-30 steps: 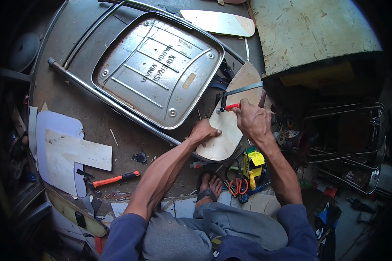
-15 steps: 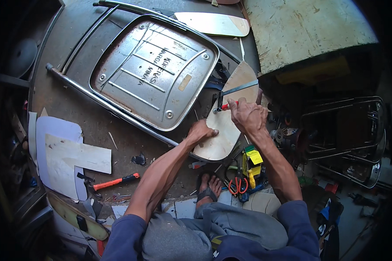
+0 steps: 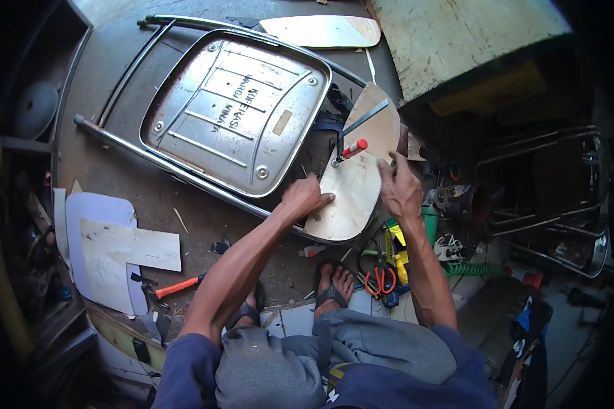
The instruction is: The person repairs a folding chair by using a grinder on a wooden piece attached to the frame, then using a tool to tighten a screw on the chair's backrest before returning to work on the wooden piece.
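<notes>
A pale, curved plywood panel [image 3: 353, 194] with rounded ends lies across the end of a metal chair frame [image 3: 205, 178]. A bar clamp [image 3: 355, 148] with a red handle stands on it, its screw foot pressing near the panel's left edge and its steel bar slanting to the upper right. My left hand [image 3: 305, 198] grips the panel's lower left edge, thumb on top and fingers hidden below. At the right edge, my right hand [image 3: 401, 187] has its thumb and curled fingers around the wood, apart from the clamp.
A metal chair seat [image 3: 239, 109] sits inside the frame. Another pale wood piece [image 3: 320, 31] lies beyond it. To the left are flat cut sheets [image 3: 109, 245] and an orange-handled hammer [image 3: 177, 287]. Orange-handled scissors [image 3: 380, 279] lie by my foot; stacked chair frames [image 3: 546, 184] stand at right.
My right hand has let go of the clamp's red handle and moved down to the panel's right edge. My left hand keeps its hold. The whole view has shifted slightly.
</notes>
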Motion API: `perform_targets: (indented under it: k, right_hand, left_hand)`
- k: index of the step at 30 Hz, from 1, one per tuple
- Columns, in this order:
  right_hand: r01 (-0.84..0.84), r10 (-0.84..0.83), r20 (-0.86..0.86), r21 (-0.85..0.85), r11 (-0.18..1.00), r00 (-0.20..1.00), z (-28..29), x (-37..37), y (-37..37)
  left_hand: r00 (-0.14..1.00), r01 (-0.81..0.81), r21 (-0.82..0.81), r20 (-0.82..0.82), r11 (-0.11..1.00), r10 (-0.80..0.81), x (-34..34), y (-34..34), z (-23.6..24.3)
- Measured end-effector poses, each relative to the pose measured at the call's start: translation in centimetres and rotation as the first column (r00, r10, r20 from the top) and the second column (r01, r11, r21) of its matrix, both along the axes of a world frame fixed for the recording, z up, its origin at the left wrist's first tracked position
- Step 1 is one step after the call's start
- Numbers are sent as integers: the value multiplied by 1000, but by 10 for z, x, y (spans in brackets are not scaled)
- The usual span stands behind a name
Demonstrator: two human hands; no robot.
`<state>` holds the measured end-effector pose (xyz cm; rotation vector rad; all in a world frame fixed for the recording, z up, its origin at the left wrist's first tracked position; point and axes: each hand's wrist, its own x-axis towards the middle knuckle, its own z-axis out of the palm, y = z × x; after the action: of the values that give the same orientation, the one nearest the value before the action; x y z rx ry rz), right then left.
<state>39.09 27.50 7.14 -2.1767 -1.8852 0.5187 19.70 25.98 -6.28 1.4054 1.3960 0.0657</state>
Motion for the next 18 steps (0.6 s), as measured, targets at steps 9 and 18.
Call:
perform_targets:
  k: [9,18]
  right_hand:
    - [205,-639,-734,-605,769,230,-111,65,-47]
    - [216,-368,-929,-369,904,-48,-34,68,-45]
  left_hand:
    - [758,652,550,-482,522,-440,-56,-83,43]
    - [930,367,905,-353,214,-99,-51,-71,100]
